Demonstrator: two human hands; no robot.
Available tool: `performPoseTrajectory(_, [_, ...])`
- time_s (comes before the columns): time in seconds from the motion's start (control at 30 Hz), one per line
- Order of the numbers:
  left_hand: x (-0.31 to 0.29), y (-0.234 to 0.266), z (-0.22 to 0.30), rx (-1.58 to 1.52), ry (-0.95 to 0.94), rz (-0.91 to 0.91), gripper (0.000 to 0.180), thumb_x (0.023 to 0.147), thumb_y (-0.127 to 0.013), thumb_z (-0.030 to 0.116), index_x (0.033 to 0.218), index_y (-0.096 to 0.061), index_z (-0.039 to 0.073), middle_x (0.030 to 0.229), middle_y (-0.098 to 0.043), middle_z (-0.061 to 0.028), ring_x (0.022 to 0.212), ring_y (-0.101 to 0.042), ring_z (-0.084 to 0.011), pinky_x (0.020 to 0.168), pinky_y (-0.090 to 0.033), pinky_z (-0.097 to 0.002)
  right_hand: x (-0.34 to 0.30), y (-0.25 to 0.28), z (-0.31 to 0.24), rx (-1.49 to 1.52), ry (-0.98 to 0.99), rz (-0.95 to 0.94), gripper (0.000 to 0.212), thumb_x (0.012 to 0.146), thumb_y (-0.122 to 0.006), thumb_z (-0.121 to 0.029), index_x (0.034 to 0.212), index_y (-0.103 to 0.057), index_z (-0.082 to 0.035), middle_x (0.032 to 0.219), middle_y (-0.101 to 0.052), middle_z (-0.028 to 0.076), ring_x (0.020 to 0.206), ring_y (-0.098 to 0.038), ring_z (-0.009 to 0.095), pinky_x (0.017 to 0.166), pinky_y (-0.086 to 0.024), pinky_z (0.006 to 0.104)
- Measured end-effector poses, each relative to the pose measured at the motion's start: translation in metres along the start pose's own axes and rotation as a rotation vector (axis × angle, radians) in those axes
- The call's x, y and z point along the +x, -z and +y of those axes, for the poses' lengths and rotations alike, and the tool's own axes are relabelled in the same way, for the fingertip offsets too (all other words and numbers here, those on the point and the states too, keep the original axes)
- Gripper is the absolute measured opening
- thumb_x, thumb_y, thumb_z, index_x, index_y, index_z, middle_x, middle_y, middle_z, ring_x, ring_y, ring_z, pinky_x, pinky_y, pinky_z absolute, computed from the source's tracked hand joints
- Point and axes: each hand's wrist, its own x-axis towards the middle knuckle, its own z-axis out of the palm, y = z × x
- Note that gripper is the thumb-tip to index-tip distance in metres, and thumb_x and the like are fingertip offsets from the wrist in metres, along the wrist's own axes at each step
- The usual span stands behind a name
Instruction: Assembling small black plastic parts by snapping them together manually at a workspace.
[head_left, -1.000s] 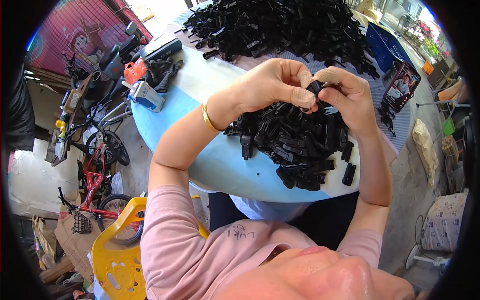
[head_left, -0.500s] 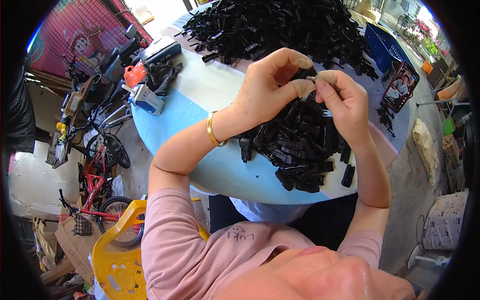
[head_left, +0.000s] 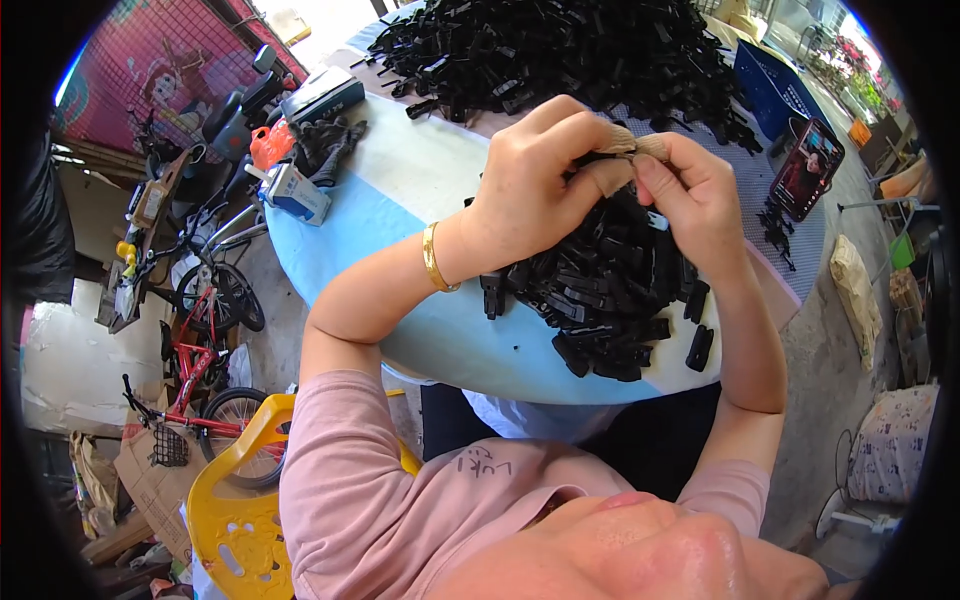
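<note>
Black parts (head_left: 595, 305) lie below the left hand (head_left: 535, 180) and right hand (head_left: 703, 200), pinched together on what I cannot tell; the piece seen there earlier no longer shows.

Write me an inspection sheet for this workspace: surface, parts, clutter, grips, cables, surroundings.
Surface: rounded table, blue and cream covering.
Parts: large black pile at the far side; smaller black pile nearer.
Clutter: blue-and-white carton, dark cloth and dark box at left; phone and blue basket at right.
Grips: left grip and right grip meet, fingertips pinched; anything between them is hidden.
Cables: thin dark loop at right, perhaps a cord.
Surroundings: red bicycle, yellow chair at left.
</note>
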Motion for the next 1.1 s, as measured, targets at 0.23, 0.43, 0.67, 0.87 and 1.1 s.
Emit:
performPoseTrajectory(0.23, [0.013, 0.023, -0.033, -0.259, 0.356, -0.437, 0.025, 0.073, -0.068, 0.018, 0.092, -0.061, 0.003, 0.082, -0.062, -0.0095, 0.065, -0.058, -0.0144, 0.06, -0.047, -0.0272, 0.015, 0.034, 0.033, 0.276, -0.195, 0.109, 0.017, 0.084, -0.051, -0.014, 0.082, -0.06, 0.0, 0.058, -0.046, -0.004, 0.043, -0.03, 0.0, 0.041, -0.022, 0.014])
performPoseTrajectory(0.43, [-0.004, 0.048, -0.184, 0.374, 0.479, -0.238, 0.032, 0.068, -0.069, 0.026, 0.091, -0.066, 0.005, 0.078, -0.065, -0.0103, 0.067, -0.062, -0.0203, 0.068, -0.05, -0.0298, 0.017, 0.019, 0.038, -0.033, -0.102, 0.112, 0.016, 0.084, -0.057, -0.018, 0.085, -0.062, -0.003, 0.058, -0.046, -0.005, 0.049, -0.034, 0.0, 0.045, -0.024, 0.0152])
performPoseTrajectory(0.67, [-0.005, -0.016, -0.19, 0.873, 0.373, -0.368, 0.06, 0.063, -0.071, 0.03, 0.113, -0.049, 0.007, 0.109, -0.047, -0.015, 0.1, -0.047, -0.0348, 0.083, -0.045, -0.0406, 0.013, 0.018, 0.039, -0.087, -0.111, 0.106, 0.018, 0.084, -0.058, -0.018, 0.086, -0.062, -0.001, 0.064, -0.051, -0.004, 0.057, -0.043, 0.002, 0.052, -0.035, 0.0162])
performPoseTrajectory(0.87, [-0.013, -0.016, -0.17, 0.62, 0.362, -0.395, 0.036, 0.064, -0.067, 0.021, 0.094, -0.058, 0.003, 0.099, -0.054, -0.0136, 0.096, -0.051, -0.0309, 0.084, -0.043, -0.0351, 0.015, 0.021, 0.044, -0.122, -0.113, 0.084, 0.016, 0.083, -0.059, -0.016, 0.085, -0.063, -0.001, 0.066, -0.052, -0.003, 0.058, -0.045, 0.003, 0.054, -0.036, 0.0162])
performPoseTrajectory(1.1, [0.004, -0.008, -0.124, 0.22, 0.401, -0.272, 0.038, 0.069, -0.066, 0.018, 0.101, -0.054, 0.0, 0.095, -0.061, -0.0124, 0.086, -0.06, -0.0223, 0.078, -0.047, -0.0306, 0.015, 0.016, 0.045, -0.154, -0.024, 0.126, 0.015, 0.08, -0.063, -0.013, 0.089, -0.063, -0.002, 0.069, -0.055, -0.004, 0.059, -0.044, 0.002, 0.054, -0.038, 0.0169])
